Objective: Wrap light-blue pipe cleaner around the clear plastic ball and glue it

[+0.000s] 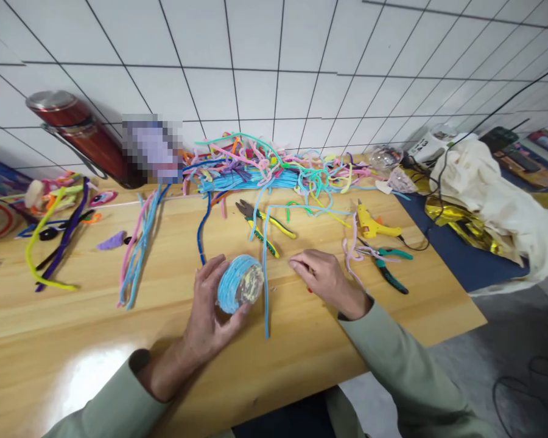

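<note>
My left hand [212, 307] grips a round ball [238, 285] wound with light blue pipe cleaner; its end facing right is bare, with yellowish patches. Just right of the ball, a bent light blue pipe cleaner [265, 274] lies on the table and runs to the right at its far end. My right hand [322, 277] is closed in a pinch over the table, and what its fingers hold, if anything, is hidden. A small red bit shows under that hand. Beyond both hands rest pliers with yellow and green handles [269, 228].
A yellow glue gun [374, 224] and teal-handled pliers [390, 267] lie to the right. Along the wall spreads a heap of pipe cleaners [256, 173]. A red thermos [89, 143] stands back left. Several pipe cleaners [139, 255] lie at left; white cloth [497, 201] is at far right.
</note>
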